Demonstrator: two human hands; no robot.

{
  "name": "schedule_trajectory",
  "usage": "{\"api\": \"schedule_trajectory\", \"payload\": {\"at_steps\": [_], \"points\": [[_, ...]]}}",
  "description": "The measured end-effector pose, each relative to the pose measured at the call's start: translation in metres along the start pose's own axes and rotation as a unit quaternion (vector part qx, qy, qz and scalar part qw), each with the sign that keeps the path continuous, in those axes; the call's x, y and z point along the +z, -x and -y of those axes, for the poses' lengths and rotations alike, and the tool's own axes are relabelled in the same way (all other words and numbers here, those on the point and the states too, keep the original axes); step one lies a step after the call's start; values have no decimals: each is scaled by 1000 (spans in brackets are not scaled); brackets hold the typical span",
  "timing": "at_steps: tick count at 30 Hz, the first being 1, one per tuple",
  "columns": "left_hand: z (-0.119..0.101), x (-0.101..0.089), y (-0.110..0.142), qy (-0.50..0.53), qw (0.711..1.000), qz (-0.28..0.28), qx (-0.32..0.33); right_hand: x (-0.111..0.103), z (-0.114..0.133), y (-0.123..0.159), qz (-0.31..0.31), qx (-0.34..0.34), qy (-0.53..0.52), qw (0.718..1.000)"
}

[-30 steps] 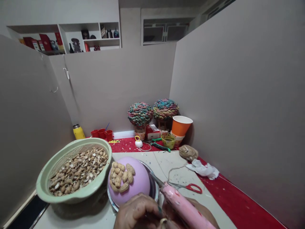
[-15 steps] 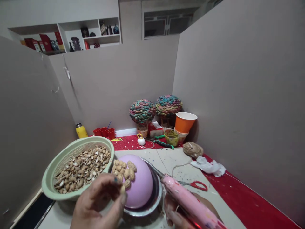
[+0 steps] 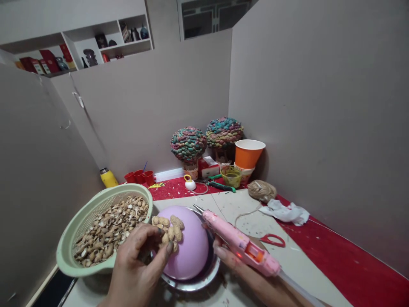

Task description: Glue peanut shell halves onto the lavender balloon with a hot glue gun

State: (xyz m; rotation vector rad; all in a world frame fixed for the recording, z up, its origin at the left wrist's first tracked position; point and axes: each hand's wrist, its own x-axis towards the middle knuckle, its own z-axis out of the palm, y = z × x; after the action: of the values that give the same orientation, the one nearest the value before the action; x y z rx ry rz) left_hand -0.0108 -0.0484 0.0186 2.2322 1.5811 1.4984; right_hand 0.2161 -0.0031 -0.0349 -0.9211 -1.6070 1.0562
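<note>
A pale purple balloon (image 3: 189,251) rests in a metal bowl (image 3: 204,279), with several peanut shells (image 3: 176,221) clustered on its upper left side. My left hand (image 3: 136,260) is at that cluster, thumb and fingertips pinched around a peanut shell (image 3: 165,238) against the balloon. In my right hand (image 3: 234,260) is a pink hot glue gun (image 3: 236,238), a glue stick trailing from its rear. Its nozzle points up and left, just right of the balloon and apart from the shells. A small red light glows on the gun.
A green colander (image 3: 65,251) full of shell pieces stands at left. Red-handled scissors (image 3: 273,240), twine (image 3: 262,191) and a crumpled white bag (image 3: 286,212) lie at right. Behind are two colourful ball-topped ornaments (image 3: 188,145), an orange bucket (image 3: 249,154), pliers (image 3: 222,186) and red cups (image 3: 148,178).
My left fingers have moved up against the shell cluster. The glue gun has swung up and left, its nozzle lifting away from the bowl's rim. The camera view has shifted slightly.
</note>
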Motion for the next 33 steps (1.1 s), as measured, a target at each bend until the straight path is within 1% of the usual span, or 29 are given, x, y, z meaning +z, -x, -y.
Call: {"api": "schedule_trajectory", "payload": {"at_steps": [4,9,13,18,22,28,33], "points": [[3,-2,-1,-20,999,15,23,0,0,1,33,-4,5,999],[9,-6,1,-45,993,-11,111,2,0,-1,33,-14,-26,999],[15,-7,3,-58,986,-10,159,4,-1,0,16,-7,-14,1000],[20,-6,3,-29,987,-11,160,2,0,0,23,6,5,1000],[23,-8,4,-14,988,13,153,1,1,-2,23,-24,-2,999],[24,-9,7,-35,990,25,135,2,0,-4,30,-41,-31,998],[23,-8,6,-68,989,30,131,-2,7,-6,32,-30,-32,999]]}}
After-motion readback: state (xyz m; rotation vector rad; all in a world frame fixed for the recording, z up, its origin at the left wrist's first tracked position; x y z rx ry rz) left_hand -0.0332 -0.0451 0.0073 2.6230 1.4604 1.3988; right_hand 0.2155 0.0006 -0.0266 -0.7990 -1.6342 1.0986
